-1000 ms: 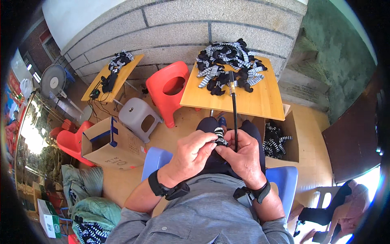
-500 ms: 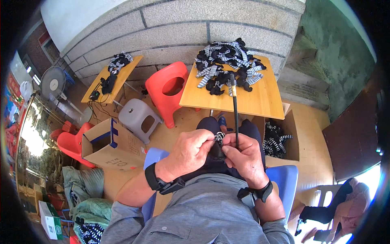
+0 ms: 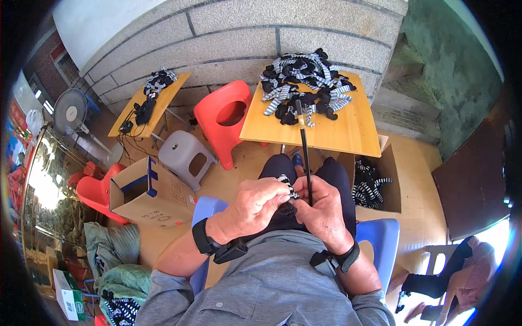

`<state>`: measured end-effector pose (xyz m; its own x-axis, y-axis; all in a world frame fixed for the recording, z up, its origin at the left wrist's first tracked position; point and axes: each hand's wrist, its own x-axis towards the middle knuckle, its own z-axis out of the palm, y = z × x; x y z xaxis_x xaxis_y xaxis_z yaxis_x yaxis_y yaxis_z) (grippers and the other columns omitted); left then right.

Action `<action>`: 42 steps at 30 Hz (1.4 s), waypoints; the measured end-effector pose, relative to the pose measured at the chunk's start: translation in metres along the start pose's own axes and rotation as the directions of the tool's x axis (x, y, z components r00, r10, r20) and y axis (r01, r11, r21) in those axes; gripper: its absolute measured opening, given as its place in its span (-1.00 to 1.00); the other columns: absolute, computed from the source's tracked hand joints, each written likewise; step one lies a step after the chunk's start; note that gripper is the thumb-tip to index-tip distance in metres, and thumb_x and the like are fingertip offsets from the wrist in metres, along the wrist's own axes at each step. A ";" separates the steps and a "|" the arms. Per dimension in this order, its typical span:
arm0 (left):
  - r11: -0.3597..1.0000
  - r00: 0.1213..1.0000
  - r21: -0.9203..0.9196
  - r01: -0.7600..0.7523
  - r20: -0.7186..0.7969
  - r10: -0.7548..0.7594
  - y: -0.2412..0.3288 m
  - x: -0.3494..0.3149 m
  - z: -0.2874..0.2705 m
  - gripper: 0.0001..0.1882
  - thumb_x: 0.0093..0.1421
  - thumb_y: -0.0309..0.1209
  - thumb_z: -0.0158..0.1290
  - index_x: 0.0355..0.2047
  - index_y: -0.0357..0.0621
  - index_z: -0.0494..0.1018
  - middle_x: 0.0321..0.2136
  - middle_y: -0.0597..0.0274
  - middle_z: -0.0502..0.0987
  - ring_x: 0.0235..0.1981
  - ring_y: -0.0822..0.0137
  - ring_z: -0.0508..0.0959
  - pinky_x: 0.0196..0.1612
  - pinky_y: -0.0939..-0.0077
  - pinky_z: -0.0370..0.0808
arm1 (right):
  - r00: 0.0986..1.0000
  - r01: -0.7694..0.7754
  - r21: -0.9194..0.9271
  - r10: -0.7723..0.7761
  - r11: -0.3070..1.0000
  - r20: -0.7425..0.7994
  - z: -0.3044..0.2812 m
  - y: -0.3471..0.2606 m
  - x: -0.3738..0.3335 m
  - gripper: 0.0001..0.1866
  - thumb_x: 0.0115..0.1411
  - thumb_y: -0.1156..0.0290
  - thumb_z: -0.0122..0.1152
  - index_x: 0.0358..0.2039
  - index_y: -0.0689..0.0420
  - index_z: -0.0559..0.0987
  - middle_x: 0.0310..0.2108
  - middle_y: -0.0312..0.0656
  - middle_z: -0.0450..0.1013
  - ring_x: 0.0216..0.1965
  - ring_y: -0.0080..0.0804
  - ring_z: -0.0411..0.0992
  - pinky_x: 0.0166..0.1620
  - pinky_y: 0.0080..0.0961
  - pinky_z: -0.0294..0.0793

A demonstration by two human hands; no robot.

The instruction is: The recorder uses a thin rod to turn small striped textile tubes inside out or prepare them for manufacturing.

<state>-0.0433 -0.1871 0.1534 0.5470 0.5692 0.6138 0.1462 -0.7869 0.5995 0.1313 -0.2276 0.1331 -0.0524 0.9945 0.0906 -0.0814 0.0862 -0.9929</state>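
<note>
In front of my lap, my left hand [image 3: 253,202] pinches a small black-and-white striped knit piece [image 3: 285,180] with thumb and fingers. A dark bunched part of it hangs below the fingertips. My right hand [image 3: 322,211] is closed at the other side of the same piece, its thumb against the dark part. Between its fingers stands a long thin black rod [image 3: 305,149], which rises toward the table and has a gold-coloured band near its top. The fingers partly hide the piece, so its exact kind cannot be told.
A yellow table [image 3: 337,133] ahead bears a pile of striped and black knit pieces [image 3: 304,76]. Right of my legs, a cardboard box [image 3: 394,185] holds more. Leftward are a red chair [image 3: 204,111], a grey stool [image 3: 176,152] and another box [image 3: 136,198]. Someone [image 3: 470,271] sits at lower right.
The rod's upper end has swung left. The striped part has turned and shows longer above my left fingertips, and the dark part is bunched lower. Both hands stay close together.
</note>
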 end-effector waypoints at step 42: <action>0.990 0.994 -0.088 0.107 -0.028 -0.110 0.005 -0.006 0.006 -0.90 0.16 -0.51 0.12 -0.43 -0.27 0.43 -0.60 0.15 0.45 -0.60 0.22 0.46 -0.52 0.41 0.36 | 0.979 -0.074 0.083 0.057 0.994 0.198 -0.003 0.003 0.013 -0.88 0.13 0.67 0.10 -0.42 0.17 0.39 -0.57 -0.43 0.27 -0.54 -0.73 0.29 -0.52 -0.69 0.28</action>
<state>-0.0405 -0.1958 0.1499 0.5045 0.6586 0.5583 0.1308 -0.6975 0.7046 0.1332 -0.2143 0.1316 -0.2526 0.9664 0.0474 -0.1595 0.0067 -0.9872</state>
